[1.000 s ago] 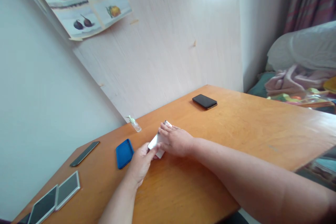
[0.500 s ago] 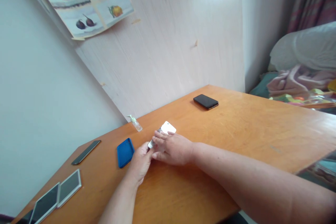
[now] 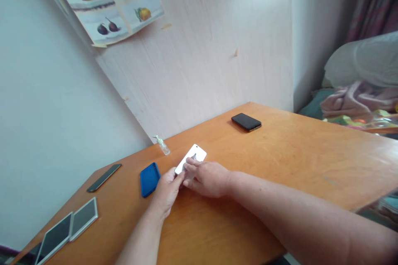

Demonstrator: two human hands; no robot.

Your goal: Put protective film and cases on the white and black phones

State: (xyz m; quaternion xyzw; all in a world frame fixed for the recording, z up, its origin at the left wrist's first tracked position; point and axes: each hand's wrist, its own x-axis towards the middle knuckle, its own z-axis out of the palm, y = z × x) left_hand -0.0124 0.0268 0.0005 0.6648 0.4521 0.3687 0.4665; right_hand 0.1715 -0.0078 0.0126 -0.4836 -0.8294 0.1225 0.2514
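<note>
A white smartphone lies tilted over the table, its back with the small camera hole facing up. My left hand is closed around its near end, thumb along the edge. On the phone's back, my right hand presses a small greyish cloth with its fingers. Most of the cloth is hidden under those fingers. Just left of my left hand, a blue phone case lies on the table with its hollow side up.
A small clear pump bottle stands near the wall. A black phone lies toward the far edge of the wooden table. At the left are a dark phone, a white-framed tablet and a larger one.
My right hand has slid down the phone's back toward me with the cloth, so more of the white back shows. The left hand keeps its grip. The view has shifted slightly.
</note>
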